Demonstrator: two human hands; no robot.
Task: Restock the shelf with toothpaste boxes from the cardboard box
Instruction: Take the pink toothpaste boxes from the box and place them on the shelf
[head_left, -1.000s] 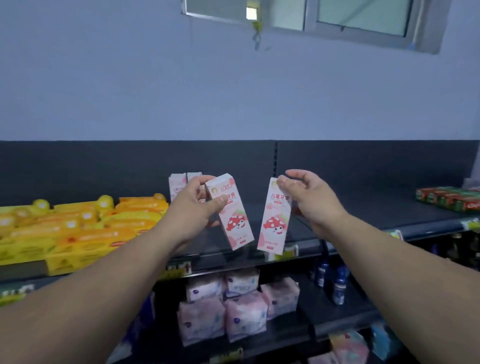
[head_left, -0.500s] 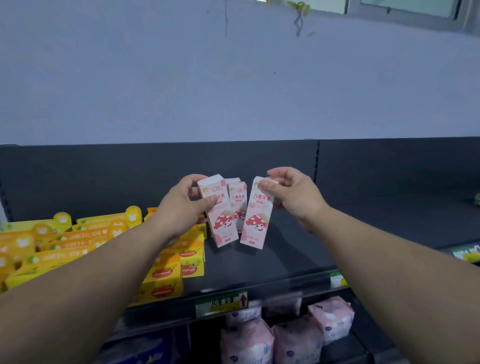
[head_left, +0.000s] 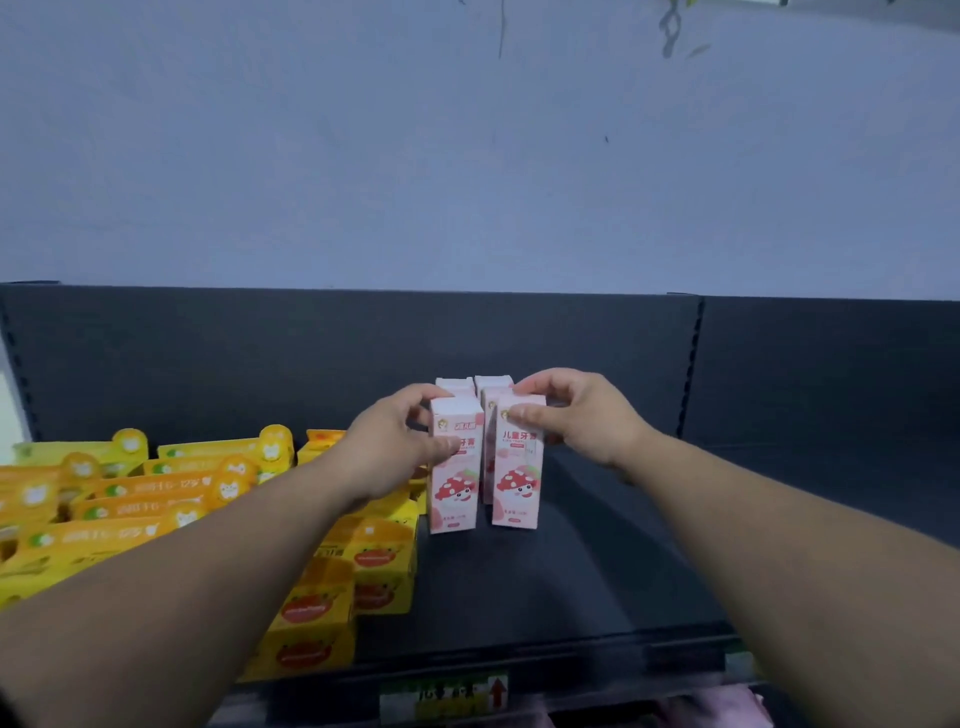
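Note:
Two pink toothpaste boxes with a red mushroom picture stand upright side by side on the dark shelf. My left hand grips the left box near its top. My right hand pinches the top of the right box. Behind them stand more pink boxes of the same kind, mostly hidden. The cardboard box is out of view.
Yellow and orange cartons fill the shelf's left part, with small orange boxes reaching its front edge. A price label sits on the shelf lip. Dark back panel and a pale wall rise behind. Pink packs show below.
Both hands moved forward and down, bringing the two tilted pink boxes upright onto the shelf in front of the earlier ones. The view shifted right to left, closer to the shelf.

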